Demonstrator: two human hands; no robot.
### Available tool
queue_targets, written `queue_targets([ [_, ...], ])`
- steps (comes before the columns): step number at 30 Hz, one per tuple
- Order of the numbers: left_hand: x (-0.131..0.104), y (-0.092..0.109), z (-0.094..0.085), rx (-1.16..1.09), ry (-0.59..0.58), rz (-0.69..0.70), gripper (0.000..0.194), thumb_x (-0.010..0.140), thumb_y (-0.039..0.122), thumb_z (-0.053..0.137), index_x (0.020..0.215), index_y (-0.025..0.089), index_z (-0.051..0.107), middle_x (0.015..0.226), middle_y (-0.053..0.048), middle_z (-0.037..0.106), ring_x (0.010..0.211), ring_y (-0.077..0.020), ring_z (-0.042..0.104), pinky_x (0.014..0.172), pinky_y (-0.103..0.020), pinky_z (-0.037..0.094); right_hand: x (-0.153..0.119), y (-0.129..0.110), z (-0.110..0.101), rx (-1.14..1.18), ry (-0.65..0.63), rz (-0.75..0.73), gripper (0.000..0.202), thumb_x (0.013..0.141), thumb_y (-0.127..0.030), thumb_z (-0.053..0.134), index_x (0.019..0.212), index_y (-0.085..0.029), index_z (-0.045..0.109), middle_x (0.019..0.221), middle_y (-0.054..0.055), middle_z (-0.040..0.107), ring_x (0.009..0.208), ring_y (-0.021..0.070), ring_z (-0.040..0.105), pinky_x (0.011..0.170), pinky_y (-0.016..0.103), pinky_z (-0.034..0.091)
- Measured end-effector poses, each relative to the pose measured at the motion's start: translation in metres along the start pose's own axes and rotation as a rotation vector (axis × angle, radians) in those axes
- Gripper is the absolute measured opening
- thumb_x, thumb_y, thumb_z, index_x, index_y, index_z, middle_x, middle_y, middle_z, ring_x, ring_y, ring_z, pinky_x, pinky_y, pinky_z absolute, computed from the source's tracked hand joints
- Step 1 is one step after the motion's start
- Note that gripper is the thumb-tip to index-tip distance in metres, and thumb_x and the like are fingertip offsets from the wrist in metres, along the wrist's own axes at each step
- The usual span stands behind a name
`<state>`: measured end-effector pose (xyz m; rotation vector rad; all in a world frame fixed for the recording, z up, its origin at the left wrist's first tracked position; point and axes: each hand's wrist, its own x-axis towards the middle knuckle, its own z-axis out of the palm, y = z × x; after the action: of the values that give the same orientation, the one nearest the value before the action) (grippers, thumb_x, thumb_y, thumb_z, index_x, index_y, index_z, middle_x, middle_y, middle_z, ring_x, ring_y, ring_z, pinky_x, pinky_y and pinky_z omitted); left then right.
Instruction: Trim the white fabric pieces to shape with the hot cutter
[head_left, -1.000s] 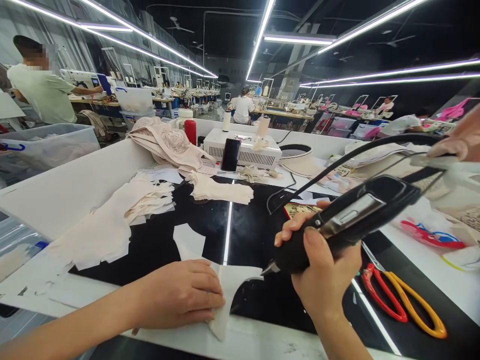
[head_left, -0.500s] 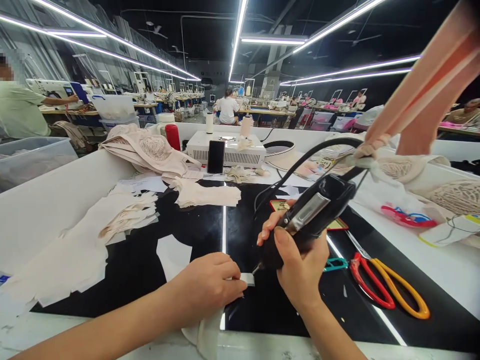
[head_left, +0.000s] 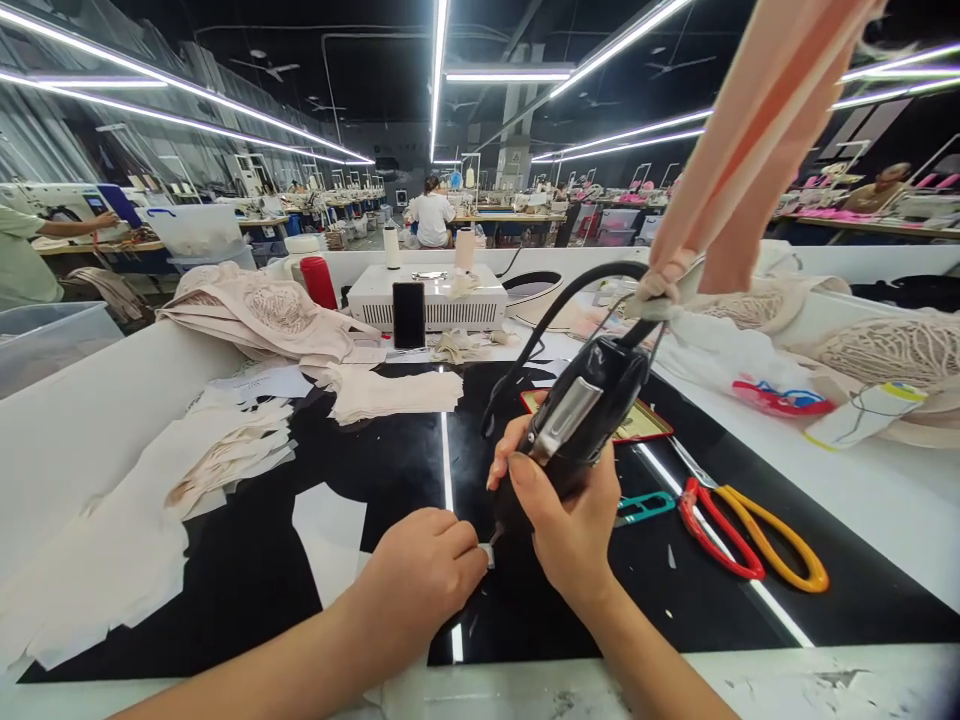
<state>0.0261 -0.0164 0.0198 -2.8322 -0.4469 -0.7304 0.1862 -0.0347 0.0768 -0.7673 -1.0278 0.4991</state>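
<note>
My right hand [head_left: 574, 525] is wrapped round a black corded handheld tool [head_left: 611, 385] with a metal lever on its side, tilted so its thin tip points down to the left. My left hand [head_left: 424, 570] is closed, with thumb and fingers pinching a small pale strip [head_left: 489, 553] against the black work surface [head_left: 405, 465]. Only a short end of that strip shows, right by the tool's tip; my fingers cover the rest. A pink cloth band [head_left: 750, 150] comes down from above to the top of the tool.
Scissors [head_left: 780, 535] and a teal thread snipper [head_left: 646, 507] lie to the right. Cut fabric pieces [head_left: 150, 520] spread on the left, near a white paper-like piece [head_left: 326, 530]. Behind stand a white box [head_left: 427, 295] and a phone [head_left: 409, 315]. Bras [head_left: 262, 310] pile at the left wall.
The view has turned to the right, so things appear further left. Less of the pale strip shows beyond my left fingertips. Both hands keep their holds.
</note>
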Motion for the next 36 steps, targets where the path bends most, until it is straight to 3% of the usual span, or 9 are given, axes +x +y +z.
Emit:
queue_targets([
  [5,-0.001,0.002,0.007,0.072,0.054,-0.004,0.036,0.104,0.005,0.049,0.071,0.019,0.054,0.068,0.001,0.05,0.058,-0.0176,0.048,0.053,-0.036,0.035,0.0,-0.001,0.0,-0.026,-0.002,0.026,0.031,0.085,-0.026,0.08,0.105,-0.026,0.057,0.078,-0.006,0.067,0.057,0.0127,0.063,0.054,0.027,0.059],
  [15,0.0,-0.002,-0.004,-0.115,0.119,-0.118,0.022,0.109,0.013,0.05,0.095,0.019,0.067,0.083,0.0,0.065,0.07,-0.0182,0.058,0.059,-0.034,0.043,-0.001,0.002,0.0,-0.023,0.017,0.079,0.032,0.083,-0.03,0.082,0.104,-0.026,0.059,0.081,-0.005,0.067,0.06,0.0124,0.063,0.057,0.028,0.06],
  [24,-0.002,-0.002,0.001,-0.054,0.036,-0.081,0.027,0.108,0.009,0.05,0.088,0.019,0.065,0.077,0.001,0.06,0.065,-0.0182,0.053,0.056,-0.034,0.039,-0.001,0.002,0.0,-0.046,0.039,0.095,0.033,0.082,-0.033,0.082,0.105,-0.026,0.06,0.082,-0.005,0.067,0.061,0.0138,0.064,0.058,0.03,0.06],
  [36,-0.004,-0.002,0.003,-0.064,0.03,-0.055,0.024,0.109,0.011,0.05,0.094,0.019,0.066,0.077,0.001,0.061,0.064,-0.0181,0.054,0.055,-0.033,0.037,-0.001,0.004,0.001,-0.039,0.05,0.079,0.031,0.082,-0.031,0.082,0.102,-0.026,0.059,0.08,-0.005,0.068,0.059,0.0132,0.063,0.056,0.029,0.059],
])
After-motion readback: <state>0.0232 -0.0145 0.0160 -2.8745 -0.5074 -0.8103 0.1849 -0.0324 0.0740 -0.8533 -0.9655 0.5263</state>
